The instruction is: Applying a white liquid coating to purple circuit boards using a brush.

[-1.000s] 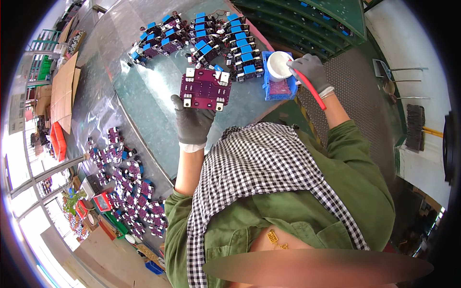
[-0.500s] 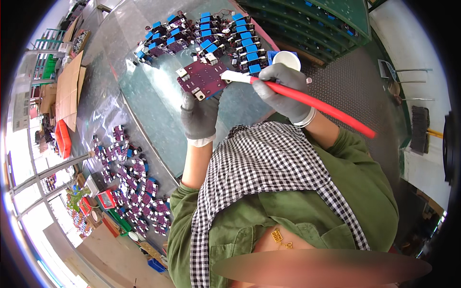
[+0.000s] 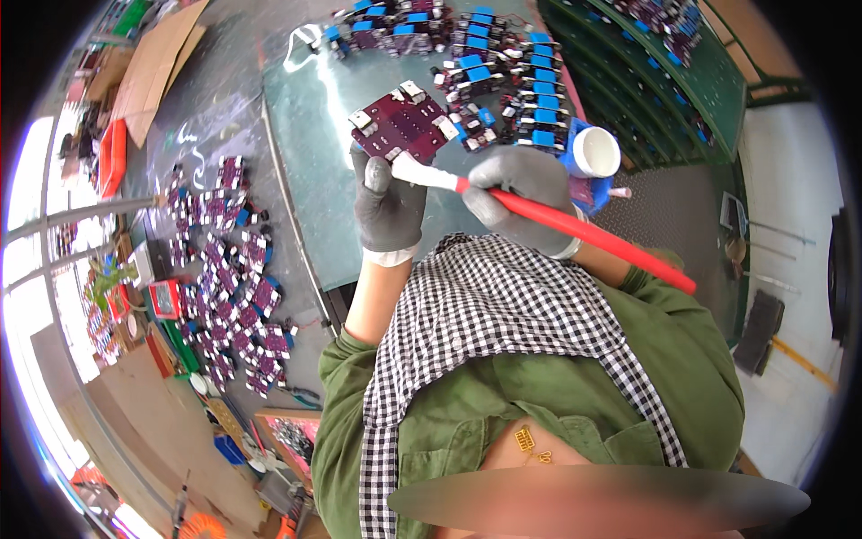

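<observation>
Here, left hand (image 3: 391,205) seemingly pinches the board (image 3: 401,123) beyond it, right hand (image 3: 525,193) a brush (image 3: 593,234)

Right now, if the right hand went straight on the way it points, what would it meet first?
Probably the near edge of the purple board, beside the left hand. The brush in the right hand leads, its white tip overlapping that edge in view; depth is unclear, so touching isn't certain.

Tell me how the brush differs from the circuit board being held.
The brush is long and narrow; the circuit board is broad and flat. The brush is red and white; the circuit board, mostly purple. The brush is in the right hand, the circuit board in the left hand. Both are in gray-gloved hands.
</observation>
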A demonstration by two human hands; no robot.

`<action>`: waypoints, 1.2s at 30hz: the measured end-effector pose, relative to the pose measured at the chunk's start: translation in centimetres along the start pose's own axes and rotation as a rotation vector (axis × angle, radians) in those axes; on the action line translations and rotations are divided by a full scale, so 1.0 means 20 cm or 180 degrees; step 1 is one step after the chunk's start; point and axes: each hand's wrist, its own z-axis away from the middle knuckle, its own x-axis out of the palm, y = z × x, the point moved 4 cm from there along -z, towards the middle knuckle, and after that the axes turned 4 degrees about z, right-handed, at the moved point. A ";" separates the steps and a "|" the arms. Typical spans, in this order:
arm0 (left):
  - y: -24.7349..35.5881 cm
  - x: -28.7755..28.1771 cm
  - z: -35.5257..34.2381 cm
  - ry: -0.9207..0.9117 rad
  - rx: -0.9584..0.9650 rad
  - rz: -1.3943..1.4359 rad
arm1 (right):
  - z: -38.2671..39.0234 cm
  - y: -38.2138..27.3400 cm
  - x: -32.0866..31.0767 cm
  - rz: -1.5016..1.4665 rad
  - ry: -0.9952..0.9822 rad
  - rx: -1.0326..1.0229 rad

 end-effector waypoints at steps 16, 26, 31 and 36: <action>0.81 -1.30 0.74 0.3093 0.1127 0.1786 | -0.17 -0.26 0.43 -0.0002 -0.0736 0.0937; 1.10 -1.69 0.37 0.3077 0.1207 0.1320 | -0.28 -0.42 0.58 0.0156 -0.0808 0.1085; 1.20 -1.77 0.29 0.3134 0.1398 0.1133 | -0.26 -0.41 0.57 0.0257 -0.0834 0.1048; 1.00 -1.70 0.42 0.3039 0.1582 0.1375 | -0.26 -0.41 0.57 0.0246 -0.0646 0.1215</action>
